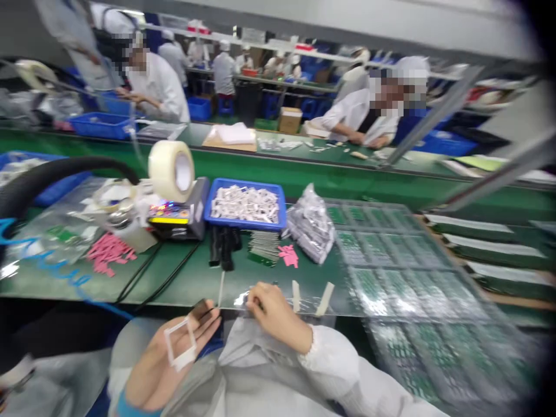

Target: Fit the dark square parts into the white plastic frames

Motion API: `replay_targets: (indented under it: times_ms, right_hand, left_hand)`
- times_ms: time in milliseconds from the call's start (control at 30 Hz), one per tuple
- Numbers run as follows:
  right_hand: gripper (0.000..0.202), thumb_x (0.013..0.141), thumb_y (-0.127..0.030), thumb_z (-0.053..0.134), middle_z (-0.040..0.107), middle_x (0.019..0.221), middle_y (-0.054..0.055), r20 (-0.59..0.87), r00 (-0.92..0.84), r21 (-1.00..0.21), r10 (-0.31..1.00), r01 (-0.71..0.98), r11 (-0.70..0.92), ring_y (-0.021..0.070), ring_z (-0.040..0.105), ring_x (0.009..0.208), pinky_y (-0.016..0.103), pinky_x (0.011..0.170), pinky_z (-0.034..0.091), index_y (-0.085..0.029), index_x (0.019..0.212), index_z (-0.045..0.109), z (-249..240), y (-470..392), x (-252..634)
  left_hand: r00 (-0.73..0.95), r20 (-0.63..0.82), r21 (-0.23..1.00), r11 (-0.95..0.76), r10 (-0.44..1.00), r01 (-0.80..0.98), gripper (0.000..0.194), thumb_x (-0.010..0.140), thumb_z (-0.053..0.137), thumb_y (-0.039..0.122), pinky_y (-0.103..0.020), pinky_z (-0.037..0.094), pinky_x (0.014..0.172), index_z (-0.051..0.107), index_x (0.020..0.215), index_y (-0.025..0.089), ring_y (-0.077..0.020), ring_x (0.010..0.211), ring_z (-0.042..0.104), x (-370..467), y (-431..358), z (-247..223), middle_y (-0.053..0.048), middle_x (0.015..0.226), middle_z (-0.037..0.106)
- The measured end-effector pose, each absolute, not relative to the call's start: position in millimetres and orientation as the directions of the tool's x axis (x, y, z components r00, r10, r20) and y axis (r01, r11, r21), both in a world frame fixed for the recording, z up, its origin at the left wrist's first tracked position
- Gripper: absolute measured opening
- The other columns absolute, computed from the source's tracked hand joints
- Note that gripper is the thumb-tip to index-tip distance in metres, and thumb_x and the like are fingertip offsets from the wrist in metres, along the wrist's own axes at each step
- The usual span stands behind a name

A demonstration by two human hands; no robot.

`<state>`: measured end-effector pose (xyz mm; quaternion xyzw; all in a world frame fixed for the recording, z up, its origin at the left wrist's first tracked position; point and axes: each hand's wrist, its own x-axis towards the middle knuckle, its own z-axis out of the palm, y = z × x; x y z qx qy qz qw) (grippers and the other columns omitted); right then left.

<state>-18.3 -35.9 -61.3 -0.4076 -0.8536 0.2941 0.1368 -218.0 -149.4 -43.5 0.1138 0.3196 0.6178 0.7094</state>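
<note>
My left hand (158, 362) is turned palm up near the table's front edge. A white rectangular plastic frame (190, 354) lies across its palm and fingers, held there. By the thumb and fingertips is a small dark flat piece (200, 311). My right hand (278, 315) is at the table edge with its fingers curled in; what they hold, if anything, is hidden. A shiny clear scrap (241, 298) lies beside those fingers. Two cream tape strips (296, 295) are stuck to the edge just right of that hand.
A blue tray (208, 211) of white parts stands ahead, with a stack of thin boards (264, 246), pink pieces (106, 253) and a silvery bag (310, 226) around it. A tape roll (171, 171) sits left. Clear trays of green boards (391, 289) fill the right. Co-workers sit beyond.
</note>
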Motion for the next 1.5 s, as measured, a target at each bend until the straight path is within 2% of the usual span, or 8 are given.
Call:
replay_targets:
  times_ms: [200, 367, 567, 767, 967, 1167, 1333, 1500]
  right_hand:
    - [0.009, 0.083, -0.016, 0.052, 0.059, 0.089, 0.007, 0.010, -0.649, -0.601, 0.761, 0.604, 0.523, 0.0200, 0.053, 0.083, 0.035, 0.076, 0.037, -0.017, 0.092, 0.056, -67.3, -30.4, -24.0]
    - [0.051, 0.080, -0.047, 0.059, 0.058, 0.111, 0.010, 0.352, -0.816, -0.559, 0.459, 0.210, 0.802, 0.0222, 0.051, 0.101, 0.038, 0.087, 0.037, -0.020, 0.121, 0.046, -7.0, -40.8, -36.3]
    - [0.016, 0.085, -0.032, 0.058, 0.068, 0.089, -0.002, 0.483, -0.785, -0.435, 0.387, 0.169, 0.885, 0.0174, 0.055, 0.084, 0.047, 0.096, 0.022, -0.028, 0.100, 0.060, 9.9, -43.8, -57.5]
    - [0.036, 0.075, -0.049, 0.064, 0.067, 0.098, 0.005, 0.318, -0.753, -0.943, 0.575, -0.190, 0.273, 0.0204, 0.062, 0.093, 0.040, 0.083, 0.048, -0.028, 0.102, 0.054, -6.7, -45.1, -63.2]
    - [0.035, 0.073, -0.045, 0.069, 0.067, 0.103, 0.006, 0.250, -0.771, -0.927, 0.586, -0.366, -0.086, 0.0206, 0.060, 0.103, 0.041, 0.087, 0.050, -0.029, 0.100, 0.052, -28.1, -55.8, -71.1]
    - [0.035, 0.079, -0.048, 0.061, 0.060, 0.108, 0.009, 0.322, -0.759, -0.947, 0.566, -0.251, 0.202, 0.0235, 0.056, 0.105, 0.043, 0.085, 0.049, -0.028, 0.107, 0.050, -10.1, -45.8, -68.1]
    - [0.007, 0.083, -0.017, 0.058, 0.053, 0.075, 0.001, 0.472, -0.684, -0.768, 0.556, -0.009, 0.640, 0.0181, 0.051, 0.077, 0.041, 0.077, 0.043, -0.024, 0.084, 0.055, 11.0, -43.0, -67.2]
    - [0.011, 0.083, -0.011, 0.053, 0.054, 0.073, 0.001, 0.498, -0.697, -0.672, 0.515, 0.064, 0.737, 0.0174, 0.050, 0.075, 0.042, 0.078, 0.039, -0.023, 0.081, 0.052, 15.0, -44.2, -70.3]
  left_hand:
    - [0.044, -0.226, 0.581, 0.171, 0.973, -0.796, 0.033, 0.065, 0.072, 0.045, -0.049, 0.031, 0.106, 0.074, 0.078, 0.015, -0.0323, 0.110, 0.056, -204.3, -143.0, -28.6, -0.012, 0.110, 0.066]
    - [0.112, -0.147, 0.656, 0.182, 0.983, -0.733, 0.036, 0.065, 0.070, 0.048, -0.041, 0.041, 0.094, 0.074, 0.080, 0.016, -0.0279, 0.102, 0.057, -203.6, -146.2, -25.8, -0.012, 0.113, 0.060]
    - [0.071, -0.134, 0.718, 0.146, 0.988, -0.680, 0.037, 0.067, 0.069, 0.048, -0.030, 0.045, 0.075, 0.072, 0.080, 0.014, -0.0193, 0.084, 0.058, -204.7, -146.5, -17.9, -0.008, 0.095, 0.060]
    - [0.180, -0.102, 0.470, 0.207, 0.978, -0.858, 0.040, 0.065, 0.068, 0.052, -0.053, 0.035, 0.097, 0.069, 0.074, 0.013, -0.0339, 0.107, 0.056, -203.3, -144.2, -17.7, -0.017, 0.101, 0.066]
    - [0.164, -0.065, 0.384, 0.177, 0.984, -0.906, 0.044, 0.062, 0.069, 0.056, -0.058, 0.033, 0.097, 0.067, 0.070, 0.012, -0.0361, 0.110, 0.054, -196.7, -144.3, -17.3, -0.016, 0.092, 0.068]
    - [0.038, -0.045, 0.572, 0.057, 0.998, -0.818, 0.039, 0.064, 0.069, 0.052, -0.048, 0.041, 0.091, 0.073, 0.076, 0.015, -0.0328, 0.107, 0.055, -201.2, -148.2, -8.4, -0.016, 0.106, 0.064]
    - [-0.007, -0.029, 0.814, 0.020, 1.000, -0.580, 0.040, 0.063, 0.070, 0.053, -0.037, 0.046, 0.079, 0.075, 0.083, 0.018, -0.0283, 0.097, 0.058, -208.7, -156.0, -5.2, -0.015, 0.117, 0.060]
    - [0.021, 0.023, 0.859, -0.009, 1.000, -0.511, 0.037, 0.064, 0.070, 0.049, -0.035, 0.043, 0.088, 0.074, 0.090, 0.023, -0.0291, 0.111, 0.052, -212.1, -158.7, -4.1, -0.011, 0.123, 0.057]
